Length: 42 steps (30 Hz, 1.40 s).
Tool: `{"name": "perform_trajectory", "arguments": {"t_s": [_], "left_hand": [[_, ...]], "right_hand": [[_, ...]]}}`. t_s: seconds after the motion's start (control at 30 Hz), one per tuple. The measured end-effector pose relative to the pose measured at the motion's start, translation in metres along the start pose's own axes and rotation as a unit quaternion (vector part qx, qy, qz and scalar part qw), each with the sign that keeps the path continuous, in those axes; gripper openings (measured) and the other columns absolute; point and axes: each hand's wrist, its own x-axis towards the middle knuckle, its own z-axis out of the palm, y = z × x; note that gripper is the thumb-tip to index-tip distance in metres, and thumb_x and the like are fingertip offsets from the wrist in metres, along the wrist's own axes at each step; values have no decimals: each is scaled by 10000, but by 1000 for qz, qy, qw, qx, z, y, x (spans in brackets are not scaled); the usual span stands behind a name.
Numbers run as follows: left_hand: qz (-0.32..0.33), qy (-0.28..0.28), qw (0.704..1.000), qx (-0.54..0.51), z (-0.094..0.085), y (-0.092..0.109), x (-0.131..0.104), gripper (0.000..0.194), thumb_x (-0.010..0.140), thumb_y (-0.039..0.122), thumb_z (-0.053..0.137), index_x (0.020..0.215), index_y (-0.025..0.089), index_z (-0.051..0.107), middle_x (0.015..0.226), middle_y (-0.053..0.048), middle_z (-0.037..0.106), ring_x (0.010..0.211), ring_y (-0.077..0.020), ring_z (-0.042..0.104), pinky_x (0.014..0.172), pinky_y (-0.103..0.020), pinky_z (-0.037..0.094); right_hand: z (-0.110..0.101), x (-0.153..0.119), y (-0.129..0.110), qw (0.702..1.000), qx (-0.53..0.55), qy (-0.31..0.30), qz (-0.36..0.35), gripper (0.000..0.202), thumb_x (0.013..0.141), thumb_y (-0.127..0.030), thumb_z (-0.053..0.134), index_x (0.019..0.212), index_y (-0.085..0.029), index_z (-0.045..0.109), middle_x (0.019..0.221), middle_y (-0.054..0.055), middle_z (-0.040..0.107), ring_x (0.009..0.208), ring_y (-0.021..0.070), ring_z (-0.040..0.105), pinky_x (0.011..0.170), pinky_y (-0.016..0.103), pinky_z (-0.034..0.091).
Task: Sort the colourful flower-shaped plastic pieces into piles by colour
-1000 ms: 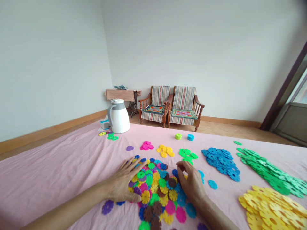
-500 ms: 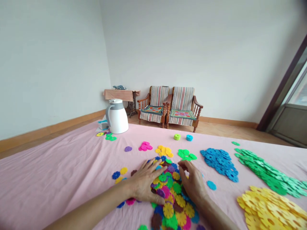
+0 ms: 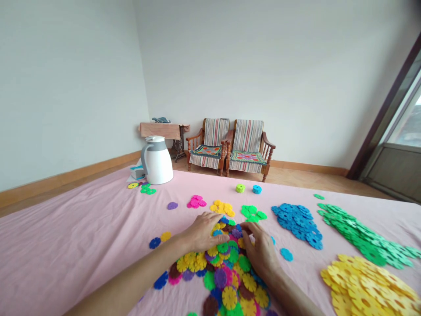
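Note:
A mixed pile of flat, notched plastic discs (image 3: 230, 298) in many colours lies on a pink cloth (image 3: 108, 237) in front of me. My left hand (image 3: 204, 231) rests over the pile's far left part, palm down, fingers stretched and thumb apart. Under its palm some discs are hidden. My right hand (image 3: 261, 248) is at the pile's right edge, its fingers bent and the thumb a little away from them. I see no disc held in it. Both hands touch or nearly touch the pile.
Sorted groups lie around: blue discs (image 3: 297, 223), green discs (image 3: 362, 235), yellow discs (image 3: 368, 285), small pink discs (image 3: 196, 201). Two short disc stacks, lime (image 3: 240, 188) and blue (image 3: 257, 189), stand near the far edge. A white jug (image 3: 160, 162) stands far left; two armchairs (image 3: 248, 149) are beyond.
My left hand has moved up and away over the pile, its fingers now closer together, uncovering yellow discs below its wrist. My right hand stays at the right edge. The view has shifted slightly.

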Motion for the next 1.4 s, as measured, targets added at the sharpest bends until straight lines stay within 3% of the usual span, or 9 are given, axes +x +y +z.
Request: {"name": "perform_trajectory", "arguments": {"t_s": [0.13,0.33,0.5,0.63,0.77,0.97,1.13,1.4], "left_hand": [[10,1,1000,10,9,3,2,684,741,648,501,1244,184,498,1275,-124,509,1187,-309,422,1004,-442,319],[67,-19,996,-47,5,9,-2,577,754,569,555,1209,214,541,1236,-89,550,1154,-268,467,1003,-388,340],[34,58,992,-105,2,-3,0,372,857,410,487,1145,200,590,1181,-70,590,1115,-205,503,969,-318,376],[6,79,990,-116,-5,-13,-2,238,851,297,483,940,171,665,939,-51,654,833,-154,589,730,-245,458],[28,60,995,-80,-12,-13,-8,121,774,219,567,781,174,679,804,-25,627,772,-145,562,712,-241,433],[88,3,994,-59,-10,-3,-13,186,799,250,579,950,253,689,957,-36,604,954,-190,520,880,-299,403],[67,26,997,-36,-2,-1,-13,269,815,272,567,1073,257,640,1003,-50,577,1018,-212,486,928,-337,386],[53,68,996,-15,12,1,-7,283,786,238,594,1066,247,635,956,-47,573,975,-201,488,905,-338,391]], "right_hand": [[-1,-1,-1,1000,-4,-2,5,193,809,-219,437,888,-202,613,830,42,642,778,173,594,701,287,444],[-2,1,-1,1000,1,22,6,206,816,-262,442,880,-195,626,829,50,652,757,173,592,690,292,455],[-14,7,3,998,4,54,11,242,808,-266,425,875,-179,641,807,55,659,733,173,587,672,292,456],[-27,14,3,999,10,-27,24,180,749,-219,452,722,-189,628,658,12,626,603,140,550,579,254,425],[-33,14,-5,991,39,-129,18,152,708,-187,474,700,-199,625,673,-1,627,629,139,557,580,245,427],[-25,4,-14,985,-7,-167,-44,245,774,-207,470,919,-249,662,954,36,635,930,202,550,864,364,393],[-20,2,-12,985,-69,-157,-29,302,822,-224,437,1059,-247,624,1050,54,611,994,225,513,859,375,380],[-12,2,-20,981,-86,-167,-42,260,838,-270,445,1035,-268,614,1124,35,586,1039,231,486,879,395,333]]}}
